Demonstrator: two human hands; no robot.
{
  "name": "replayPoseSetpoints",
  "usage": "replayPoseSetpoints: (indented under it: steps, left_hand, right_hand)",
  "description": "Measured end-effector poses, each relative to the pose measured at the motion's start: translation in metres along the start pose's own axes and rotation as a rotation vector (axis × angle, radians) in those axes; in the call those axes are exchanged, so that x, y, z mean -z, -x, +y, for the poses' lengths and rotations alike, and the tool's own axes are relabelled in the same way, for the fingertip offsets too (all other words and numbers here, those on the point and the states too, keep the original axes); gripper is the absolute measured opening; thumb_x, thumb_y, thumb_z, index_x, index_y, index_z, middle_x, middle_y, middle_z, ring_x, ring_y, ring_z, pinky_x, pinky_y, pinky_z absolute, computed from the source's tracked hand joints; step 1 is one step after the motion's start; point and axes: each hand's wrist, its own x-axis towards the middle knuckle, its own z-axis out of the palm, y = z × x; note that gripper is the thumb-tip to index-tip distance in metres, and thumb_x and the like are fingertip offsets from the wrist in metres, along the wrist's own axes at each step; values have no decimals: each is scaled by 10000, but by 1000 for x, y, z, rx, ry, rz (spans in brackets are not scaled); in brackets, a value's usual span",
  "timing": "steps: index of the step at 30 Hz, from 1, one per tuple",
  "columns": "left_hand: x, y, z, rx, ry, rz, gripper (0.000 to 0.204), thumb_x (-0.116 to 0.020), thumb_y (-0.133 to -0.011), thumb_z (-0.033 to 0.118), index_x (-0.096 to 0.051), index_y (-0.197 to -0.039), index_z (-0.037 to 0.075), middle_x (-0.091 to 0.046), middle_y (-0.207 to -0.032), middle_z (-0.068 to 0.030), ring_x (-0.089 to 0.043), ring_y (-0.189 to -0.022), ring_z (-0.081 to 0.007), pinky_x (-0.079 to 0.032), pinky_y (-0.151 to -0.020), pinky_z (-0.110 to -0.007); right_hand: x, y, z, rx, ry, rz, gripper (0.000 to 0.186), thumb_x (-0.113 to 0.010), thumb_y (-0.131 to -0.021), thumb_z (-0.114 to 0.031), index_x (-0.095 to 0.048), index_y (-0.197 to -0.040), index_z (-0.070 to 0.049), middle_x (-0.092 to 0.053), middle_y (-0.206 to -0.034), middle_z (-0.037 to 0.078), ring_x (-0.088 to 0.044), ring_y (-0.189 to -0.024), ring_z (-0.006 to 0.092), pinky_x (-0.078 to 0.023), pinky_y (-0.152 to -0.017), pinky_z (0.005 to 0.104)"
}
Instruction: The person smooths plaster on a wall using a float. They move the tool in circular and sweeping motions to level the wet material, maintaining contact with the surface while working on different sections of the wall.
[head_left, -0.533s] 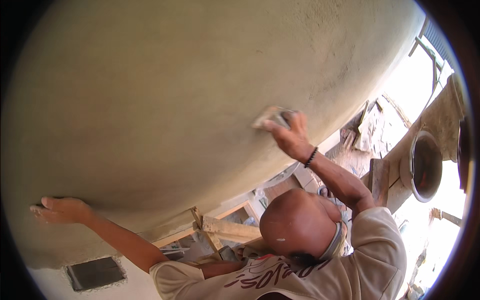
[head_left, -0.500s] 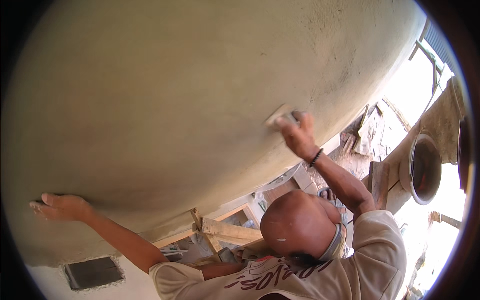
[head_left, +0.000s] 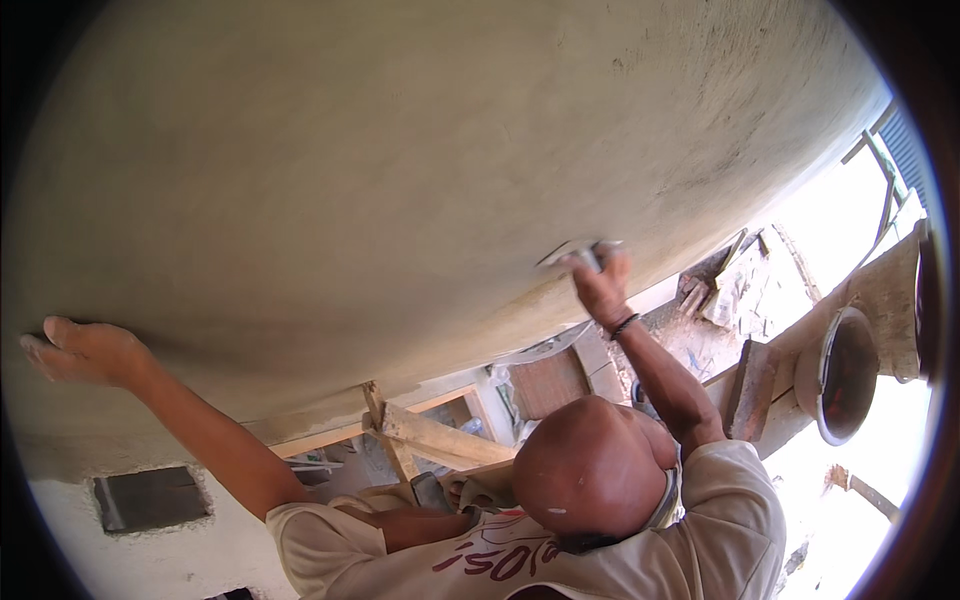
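Observation:
A wide curved wall of grey-brown plaster [head_left: 350, 180] fills most of the head view. Out at the left, my left hand [head_left: 90, 350] rests against it, fingers stretched and thumb apart, holding nothing. My right hand [head_left: 605, 287], right of centre, is closed on what looks like a flat plastering trowel [head_left: 562, 252], its thin face against the plaster. Motion blurs the tool a little, and my fingers cover most of its handle. A dark bracelet circles my right wrist.
Another person's head [head_left: 590, 465] is close below, between my arms. Wooden braces [head_left: 435, 440] cross under the wall. At lower left is a rectangular opening [head_left: 150, 500]. On the right stand a round vessel with a pale rim [head_left: 850, 375] and a brown block [head_left: 750, 390].
The view has tilted. My right hand and the trowel sit slightly lower in the picture; my left hand appears higher and further left. Both remain at the wall.

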Motion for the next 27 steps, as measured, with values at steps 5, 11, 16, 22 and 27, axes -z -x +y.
replayPoseSetpoints:
  steps: [5,11,16,22,27]
  left_hand:
    - [4,-22,-95,-265,-457,-54,690,-374,-967,372,-299,-1449,-117,-275,-1499,-320,-350,-1367,-413,-328,-1117,-482]
    - [4,3,-24,82,-138,9,685,-345,-958,356,-296,-1450,-118,-349,-1451,-337,-421,-1309,-435,-373,-1097,-455]
    - [-6,1,-2,5,-62,-1,687,-352,-942,334,-305,-1432,-147,-399,-1409,-338,-432,-1296,-438,-387,-1090,-460]
    - [1,-12,-59,-159,-298,-2,680,-372,-913,313,-359,-1379,-183,-447,-1342,-360,-495,-1223,-436,-443,-1023,-472]
    - [-2,-5,-25,58,-42,-12,689,-394,-891,301,-365,-1380,-183,-459,-1329,-360,-472,-1238,-444,-410,-1044,-477]
  right_hand:
    - [46,-77,-25,-170,-266,372,371,-720,-820,19,-645,-1167,-89,-539,-1091,185,-524,-960,309,-455,-796,390]
    - [15,-34,-39,131,-148,74,541,-738,-738,-139,-632,-1222,-356,-510,-1056,141,-511,-943,308,-417,-782,415]
    - [-19,16,41,-144,-208,170,522,-770,-722,-95,-607,-1197,-235,-510,-1038,152,-507,-918,328,-421,-777,442]
    - [37,-58,9,-211,-272,388,469,-749,-770,-14,-581,-1201,-97,-520,-993,165,-519,-871,336,-442,-768,417]
    - [63,-98,8,-123,-205,481,435,-742,-786,-10,-632,-1201,-77,-525,-958,153,-518,-873,300,-447,-763,361]
